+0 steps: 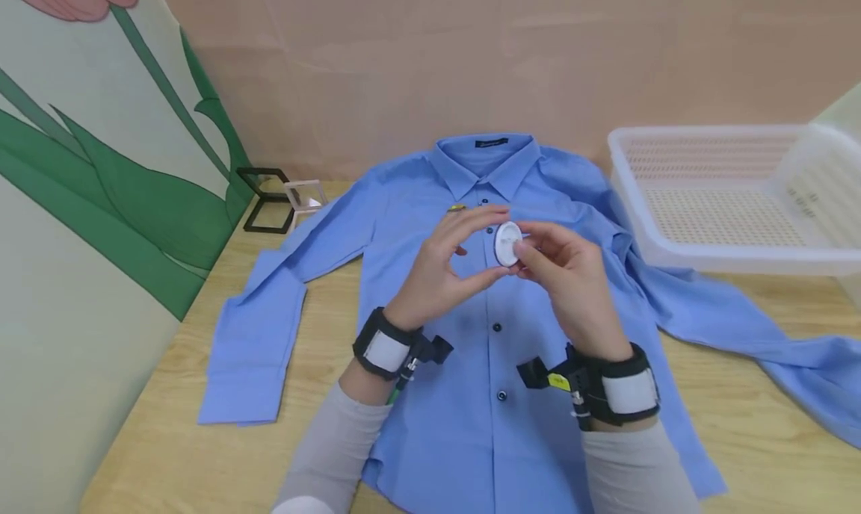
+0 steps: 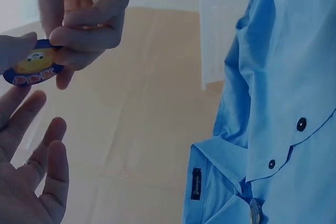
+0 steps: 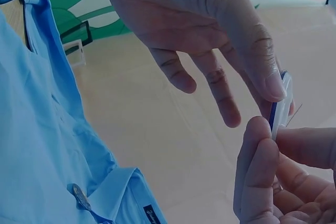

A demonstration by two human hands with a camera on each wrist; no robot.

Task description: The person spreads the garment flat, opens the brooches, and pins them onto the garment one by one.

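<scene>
Both hands hold a round pin badge [image 1: 506,239] above a blue button-up shirt [image 1: 457,432]. My left hand [image 1: 437,267] pinches its rim between thumb and index finger, the other fingers spread. From the other side my right hand [image 1: 572,279] grips it with thumb and fingers. The badge's white back faces the head camera. In the left wrist view, the badge front [image 2: 34,68] shows a yellow cartoon on dark blue. A thin pin [image 3: 295,114] sticks out from its back in the right wrist view. Another badge [image 1: 457,208] sits on the shirt below the collar.
The shirt lies spread on a wooden table [image 1: 155,439], sleeves out to both sides. At the back right stands a white plastic basket [image 1: 740,258], with a sleeve alongside. A black frame [image 1: 265,228] and a pale pink frame [image 1: 306,189] stand at the back left.
</scene>
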